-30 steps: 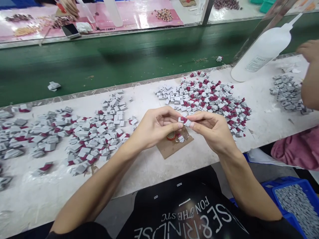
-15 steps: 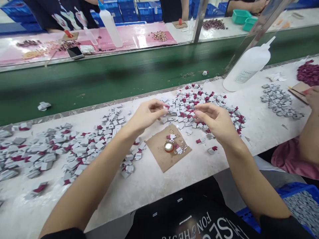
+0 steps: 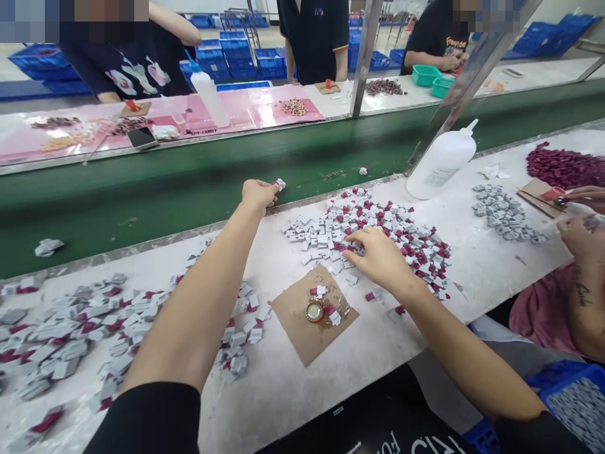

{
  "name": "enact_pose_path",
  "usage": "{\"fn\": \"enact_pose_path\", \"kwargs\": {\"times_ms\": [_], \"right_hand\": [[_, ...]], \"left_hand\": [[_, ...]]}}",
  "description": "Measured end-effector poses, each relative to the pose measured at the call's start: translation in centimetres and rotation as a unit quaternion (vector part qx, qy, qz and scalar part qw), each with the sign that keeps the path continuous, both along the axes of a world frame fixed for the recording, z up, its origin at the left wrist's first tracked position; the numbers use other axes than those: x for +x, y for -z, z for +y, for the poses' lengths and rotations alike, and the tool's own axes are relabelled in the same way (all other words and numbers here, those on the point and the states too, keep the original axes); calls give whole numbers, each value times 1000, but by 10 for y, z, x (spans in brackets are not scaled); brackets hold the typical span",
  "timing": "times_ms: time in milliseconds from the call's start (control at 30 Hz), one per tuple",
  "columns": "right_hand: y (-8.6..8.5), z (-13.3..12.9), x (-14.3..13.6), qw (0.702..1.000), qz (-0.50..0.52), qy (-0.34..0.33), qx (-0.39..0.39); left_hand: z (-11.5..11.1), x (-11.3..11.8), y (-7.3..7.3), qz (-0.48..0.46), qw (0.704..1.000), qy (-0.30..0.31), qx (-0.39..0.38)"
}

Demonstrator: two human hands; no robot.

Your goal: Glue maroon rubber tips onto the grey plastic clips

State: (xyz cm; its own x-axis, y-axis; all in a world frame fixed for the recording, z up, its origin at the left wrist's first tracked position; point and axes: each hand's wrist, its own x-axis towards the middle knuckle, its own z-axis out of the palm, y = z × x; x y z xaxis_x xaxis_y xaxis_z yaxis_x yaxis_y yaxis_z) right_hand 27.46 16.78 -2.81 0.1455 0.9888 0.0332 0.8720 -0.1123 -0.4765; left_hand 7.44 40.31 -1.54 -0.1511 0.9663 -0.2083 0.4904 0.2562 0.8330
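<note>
My left hand (image 3: 259, 195) reaches out over the green belt (image 3: 189, 205), its fingers pinched on a small white and maroon piece (image 3: 280, 185). My right hand (image 3: 378, 255) hovers at the near side of a pile of grey-white and maroon pieces (image 3: 326, 230), thumb and forefinger apart, with nothing visible between them. Between my forearms lies a square of brown cardboard (image 3: 295, 325). On it sit an upturned bottle cap (image 3: 314, 311) with an orange-red rim and two small white and maroon pieces (image 3: 334, 317), with wet-looking spots around them.
More grey and maroon pieces (image 3: 66, 340) spread over the left of the table. A white squeeze bottle (image 3: 442, 161) stands by the slanted metal post (image 3: 439, 120). Crumpled white scraps (image 3: 48, 247) ride the belt. To the right, a co-worker's hands (image 3: 583, 233) work near maroon pieces (image 3: 562, 165).
My left hand has moved away from the pile, forward over the belt, carrying the small piece. My right hand stays by the pile. The view has tilted up.
</note>
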Motion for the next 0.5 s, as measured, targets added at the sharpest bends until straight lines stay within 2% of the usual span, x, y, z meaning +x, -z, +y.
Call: {"fn": "enact_pose_path", "kwargs": {"times_ms": [67,133,300,400,500], "right_hand": [[-6,12,3,1000,0,-1,13],[-12,36,14,999,-7,22,38],[-20,136,61,991,-20,120,62],[-13,191,81,990,-1,137,35],[-3,223,87,992,20,122,11]], "left_hand": [[2,-1,1,5,1000,-4,-12],[0,-5,0,12,1000,-1,-20],[-29,-29,-9,44,998,41,17],[-59,-48,-13,96,987,122,44],[-90,-71,-8,160,957,232,66]]}}
